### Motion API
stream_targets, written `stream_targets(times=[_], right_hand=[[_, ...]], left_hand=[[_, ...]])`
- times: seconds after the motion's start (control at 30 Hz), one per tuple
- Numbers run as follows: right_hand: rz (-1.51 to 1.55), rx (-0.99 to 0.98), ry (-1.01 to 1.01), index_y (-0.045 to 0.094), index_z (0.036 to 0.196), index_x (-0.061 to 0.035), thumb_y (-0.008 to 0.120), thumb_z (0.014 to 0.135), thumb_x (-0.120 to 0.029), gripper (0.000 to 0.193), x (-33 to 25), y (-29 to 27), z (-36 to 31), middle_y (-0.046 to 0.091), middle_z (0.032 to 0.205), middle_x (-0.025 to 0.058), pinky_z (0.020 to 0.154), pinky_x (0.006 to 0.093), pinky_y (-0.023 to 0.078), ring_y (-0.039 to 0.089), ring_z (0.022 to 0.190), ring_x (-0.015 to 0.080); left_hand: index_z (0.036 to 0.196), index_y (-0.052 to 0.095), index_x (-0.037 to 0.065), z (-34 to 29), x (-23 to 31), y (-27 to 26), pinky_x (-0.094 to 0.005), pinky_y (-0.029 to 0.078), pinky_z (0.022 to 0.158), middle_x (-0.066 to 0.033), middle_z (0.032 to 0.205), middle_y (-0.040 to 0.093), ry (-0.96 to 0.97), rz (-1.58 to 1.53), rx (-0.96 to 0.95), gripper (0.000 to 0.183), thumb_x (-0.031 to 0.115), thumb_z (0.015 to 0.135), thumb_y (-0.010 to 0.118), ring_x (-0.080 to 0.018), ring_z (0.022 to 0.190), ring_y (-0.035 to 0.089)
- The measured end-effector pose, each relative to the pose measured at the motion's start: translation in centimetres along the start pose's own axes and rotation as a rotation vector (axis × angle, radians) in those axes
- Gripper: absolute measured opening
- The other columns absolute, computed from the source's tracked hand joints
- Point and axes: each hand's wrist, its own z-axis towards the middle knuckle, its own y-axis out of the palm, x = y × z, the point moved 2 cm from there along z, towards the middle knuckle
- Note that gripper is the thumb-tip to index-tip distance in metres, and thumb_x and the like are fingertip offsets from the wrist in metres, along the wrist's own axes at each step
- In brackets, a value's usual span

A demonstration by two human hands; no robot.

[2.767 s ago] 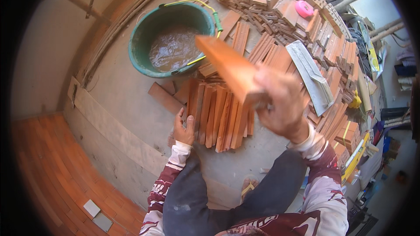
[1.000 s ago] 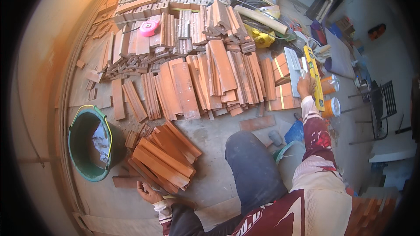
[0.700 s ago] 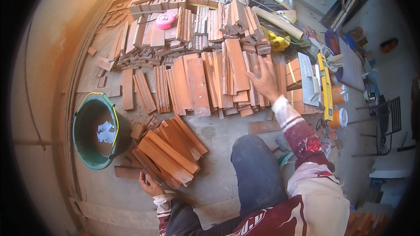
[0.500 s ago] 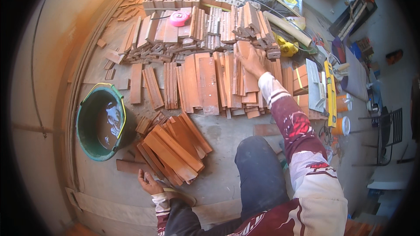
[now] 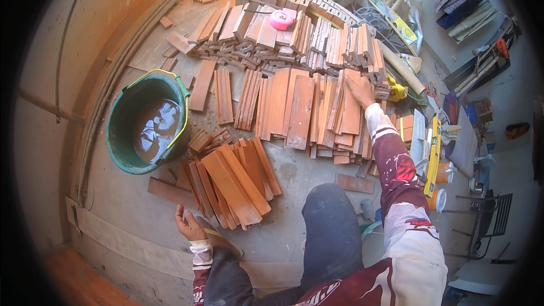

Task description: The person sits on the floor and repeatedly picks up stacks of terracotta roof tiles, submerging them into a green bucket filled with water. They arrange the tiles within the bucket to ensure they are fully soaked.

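My right hand reaches far out to the row of long orange clay tiles. Its fingers close over the upper end of one clay tile near the row's right end. Nothing is in my left hand, which hovers over my left knee with its fingers loosely apart. Just beyond it lies a smaller fanned pile of clay tiles on the concrete floor, with a darker flat tile sticking out at its left.
Left of the pile stands a green bucket holding murky water. Stacked tiles farther back carry a pink tape measure. A yellow spirit level, a trowel-like float and orange-and-white tubs are at right.
The view has turned, so the scene sits farther right and tilted. My right hand stays at the same part of the tile row; my left hand remains by my knee, fingers slightly shifted.
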Motion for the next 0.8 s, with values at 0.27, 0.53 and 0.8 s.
stream_targets(times=[0.27, 0.53, 0.8], right_hand=[[0.002, 0.113, 0.072, 0.059, 0.133, 0.0033, 0.077, 0.071, -0.064, 0.094, -0.4, 1.8, 1.4, 0.058, 0.136, 0.031, 0.112, 0.0495, 0.037, 0.054, 0.129, 0.0444], [-0.051, 0.158, 0.072, 0.043, 0.139, 0.0028, 0.078, 0.07, -0.053, 0.096, -5.0, 2.2, -2.4, 0.058, 0.131, 0.0302, 0.113, 0.0537, 0.031, 0.046, 0.133, 0.0451], [0.253, 0.036, -0.112, 0.044, 0.127, 0.01, 0.084, 0.072, -0.056, 0.094, -4.0, 2.6, 0.8, 0.06, 0.123, 0.0268, 0.099, 0.0372, 0.048, 0.062, 0.115, 0.029]], left_hand=[[0.131, 0.056, -0.006, -0.3, 1.1, 1.0, -0.0355, 0.042, 0.104, -0.0164, 0.129, 0.06, -0.042, -0.05, -0.015, 0.035, 0.016, 0.104, 0.053, -0.0241, 0.121, 0.056], [0.133, 0.053, -0.006, -0.3, 0.1, 0.2, -0.0337, 0.045, 0.1, -0.0164, 0.132, 0.058, -0.056, -0.066, -0.021, 0.037, 0.016, 0.104, 0.053, -0.0224, 0.119, 0.057], [0.132, 0.054, -0.004, -0.5, 0.9, 0.7, -0.0307, 0.047, 0.094, -0.0134, 0.13, 0.058, -0.102, -0.125, -0.021, 0.035, 0.017, 0.104, 0.055, -0.0185, 0.111, 0.058]])
